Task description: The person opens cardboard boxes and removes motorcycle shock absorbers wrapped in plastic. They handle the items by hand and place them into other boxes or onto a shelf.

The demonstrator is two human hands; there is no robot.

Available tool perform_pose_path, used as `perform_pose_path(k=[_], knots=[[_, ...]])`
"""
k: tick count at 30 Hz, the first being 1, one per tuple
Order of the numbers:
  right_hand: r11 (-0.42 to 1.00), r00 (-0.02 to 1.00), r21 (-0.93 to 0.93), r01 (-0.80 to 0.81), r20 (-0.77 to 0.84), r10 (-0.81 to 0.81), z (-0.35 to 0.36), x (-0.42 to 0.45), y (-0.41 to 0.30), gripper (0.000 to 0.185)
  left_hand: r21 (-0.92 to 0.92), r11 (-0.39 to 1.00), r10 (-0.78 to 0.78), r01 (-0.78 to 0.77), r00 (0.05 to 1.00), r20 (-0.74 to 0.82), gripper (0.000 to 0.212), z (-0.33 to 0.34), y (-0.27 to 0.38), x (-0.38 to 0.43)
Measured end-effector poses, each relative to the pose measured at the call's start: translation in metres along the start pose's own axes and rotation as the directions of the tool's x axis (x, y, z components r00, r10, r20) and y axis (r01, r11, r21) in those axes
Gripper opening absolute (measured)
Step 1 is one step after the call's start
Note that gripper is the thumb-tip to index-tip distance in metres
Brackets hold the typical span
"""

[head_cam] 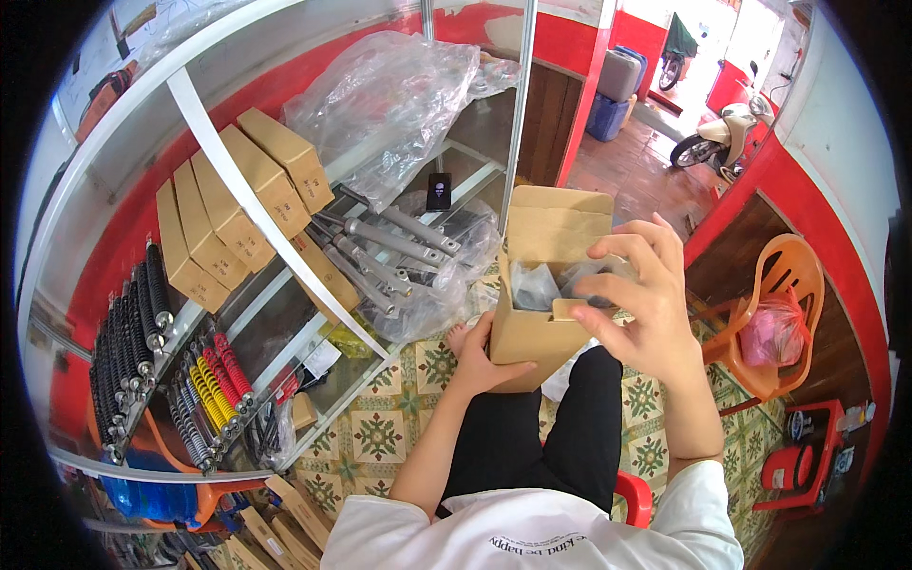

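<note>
My left hand (486, 361) grips the lower left side of a tall cardboard box (531, 338), which stands tilted above my lap with its top flap raised. Inside the box's mouth are dark items wrapped in clear plastic bags (534, 286). My right hand (641, 296) is at the box's right edge, its fingers apart and curled over the opening. The thumb is close to a small side flap; whether it touches the flap or a bag is unclear. What lies deeper in the box is hidden.
To the left, a glass-and-metal shelf holds closed cardboard boxes (214, 221), grey metal fork tubes (392, 239), plastic sheeting (392, 92), a phone (439, 192) and coil-spring shock absorbers (210, 385). An orange plastic chair (773, 385) with a pink bag (773, 331) stands at the right.
</note>
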State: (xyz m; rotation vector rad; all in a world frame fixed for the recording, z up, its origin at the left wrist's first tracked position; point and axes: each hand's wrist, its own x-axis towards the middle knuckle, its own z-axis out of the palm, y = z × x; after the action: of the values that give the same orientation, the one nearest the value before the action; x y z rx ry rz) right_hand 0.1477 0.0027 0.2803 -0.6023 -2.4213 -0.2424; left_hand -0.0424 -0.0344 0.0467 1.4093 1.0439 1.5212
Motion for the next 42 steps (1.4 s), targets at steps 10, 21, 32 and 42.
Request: perform_pose_path(k=[10,21,32,42], knots=[[0.912,0.939,0.364,-0.192,-0.203,0.278,0.003,-0.017,0.003,0.037,0.058,0.998,-0.007,0.003,0.997,0.080,0.072,-0.002,0.002,-0.003],[-0.247,0.686,0.968,-0.028,0.199,0.700,0.055,-0.068,0.004,0.065,0.440,0.767,0.537,-0.468,0.843,-0.039,0.089,0.022,0.099,0.022],[-0.106,0.776,0.968,-0.227,0.246,0.581,0.041,-0.041,-0.005,0.072,0.356,0.865,0.447,-0.352,0.865,-0.230,0.024,0.042,0.131,0.029],[0.132,0.912,0.991,-0.008,-0.047,0.408,0.053,-0.061,0.011,0.025,0.107,0.907,0.420,-0.406,0.874,-0.243,0.065,0.051,0.111,0.028]])
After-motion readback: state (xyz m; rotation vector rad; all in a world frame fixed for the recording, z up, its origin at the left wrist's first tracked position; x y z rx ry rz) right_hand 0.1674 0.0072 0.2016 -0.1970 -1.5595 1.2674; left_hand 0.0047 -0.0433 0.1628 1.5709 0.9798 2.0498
